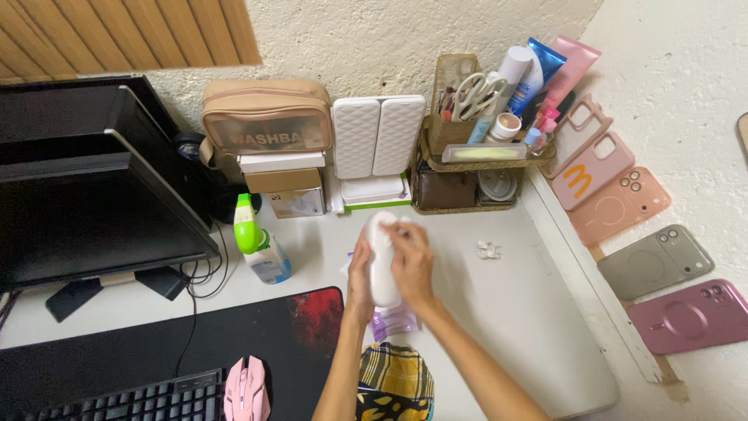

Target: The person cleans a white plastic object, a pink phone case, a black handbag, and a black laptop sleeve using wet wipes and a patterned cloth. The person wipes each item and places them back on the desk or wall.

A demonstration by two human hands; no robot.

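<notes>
Both my hands hold one white oblong container (382,257) upright above the middle of the white desk (506,304). My left hand (358,274) grips its left side and my right hand (411,261) wraps its right side and top. Under the hands lies a small lilac packet (393,321) on the desk. A patterned yellow cloth (393,382) is at the lower edge, below my forearms.
A monitor (86,195) stands at left with a green-topped spray bottle (261,249) beside it. Black desk mat (156,343), keyboard (132,399) and pink mouse (247,390) lie in front. Beige pouch (266,117), white cases (378,134), cosmetics organiser (483,132) line the wall. Phone cases (623,204) lie right. A crumpled scrap (488,250) lies on the desk.
</notes>
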